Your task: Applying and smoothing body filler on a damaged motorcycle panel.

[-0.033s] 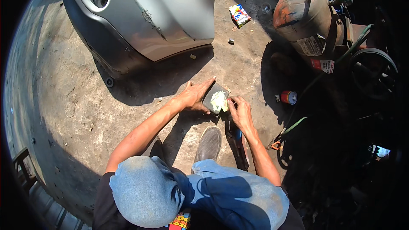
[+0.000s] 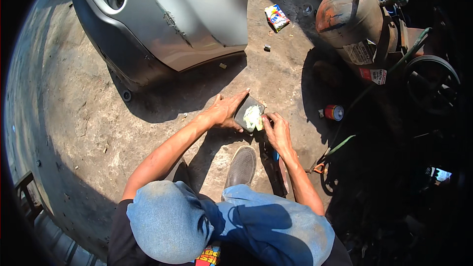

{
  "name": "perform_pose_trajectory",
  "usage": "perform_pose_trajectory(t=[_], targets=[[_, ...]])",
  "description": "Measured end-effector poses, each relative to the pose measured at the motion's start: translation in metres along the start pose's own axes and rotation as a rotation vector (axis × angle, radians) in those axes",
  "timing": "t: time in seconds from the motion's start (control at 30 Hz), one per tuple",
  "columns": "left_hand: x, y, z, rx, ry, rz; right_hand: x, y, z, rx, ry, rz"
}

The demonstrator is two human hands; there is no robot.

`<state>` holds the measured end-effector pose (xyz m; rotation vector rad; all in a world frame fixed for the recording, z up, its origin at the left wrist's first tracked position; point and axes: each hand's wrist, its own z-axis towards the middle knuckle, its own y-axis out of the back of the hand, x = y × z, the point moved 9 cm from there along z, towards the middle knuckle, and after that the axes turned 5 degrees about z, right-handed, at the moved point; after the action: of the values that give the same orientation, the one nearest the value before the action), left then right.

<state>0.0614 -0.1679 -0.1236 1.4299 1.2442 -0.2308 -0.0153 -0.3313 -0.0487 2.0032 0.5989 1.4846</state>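
Observation:
My left hand (image 2: 226, 111) grips a small dark square board (image 2: 253, 100) by its left side, thumb along the near edge and fingers at the far corner. On the board lies a smeared heap of pale yellow-green paste (image 2: 252, 116). Between the thumb and fingers of my right hand (image 2: 279, 133) is a small flat spreader (image 2: 260, 125), its edge against the paste at the board's right side. Paste covers part of the spreader, so its full shape is hidden. Both hands are just beyond my shoe (image 2: 241, 166).
A silver and black car bumper (image 2: 197, 15), scraped in places, stands at the far left. A rusty compressor tank (image 2: 350, 19) with a gauge and wheel is at right. A red can (image 2: 334, 113), a colourful packet (image 2: 277, 18) and a green hose (image 2: 342, 144) lie on the ground.
My right hand and the spreader have shifted very slightly at the paste. My left hand and the board look the same.

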Motion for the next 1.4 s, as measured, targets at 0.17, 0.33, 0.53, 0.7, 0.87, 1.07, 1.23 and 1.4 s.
perform_pose_trajectory(t=[0.17, 0.33, 0.53, 0.7, 0.87, 1.07, 1.23, 1.4], targets=[[-0.006, 0.002, 0.004, 0.011, -0.005, -0.012, -0.005, 0.024, 0.002, -0.081, -0.150, 0.046], [-0.003, 0.000, 0.003, -0.007, -0.008, 0.007, -0.019, 0.000, 0.005, 0.059, -0.187, 0.046], [-0.002, -0.001, 0.004, 0.043, 0.030, 0.016, -0.009, 0.011, 0.020, -0.039, -0.144, 0.032], [-0.001, -0.001, 0.004, 0.025, 0.019, 0.015, -0.011, 0.019, 0.035, -0.068, -0.121, -0.002], [-0.001, -0.002, 0.006, 0.012, 0.009, 0.007, -0.008, 0.014, 0.048, 0.009, -0.079, -0.030], [-0.004, -0.001, 0.005, 0.006, 0.012, 0.016, 0.006, 0.013, 0.058, 0.065, -0.015, -0.046], [0.001, -0.003, 0.005, 0.029, 0.020, 0.024, 0.016, -0.006, 0.064, 0.259, 0.043, -0.027], [-0.002, -0.002, 0.005, 0.038, 0.021, 0.015, 0.022, -0.007, 0.071, 0.258, 0.094, -0.082]])
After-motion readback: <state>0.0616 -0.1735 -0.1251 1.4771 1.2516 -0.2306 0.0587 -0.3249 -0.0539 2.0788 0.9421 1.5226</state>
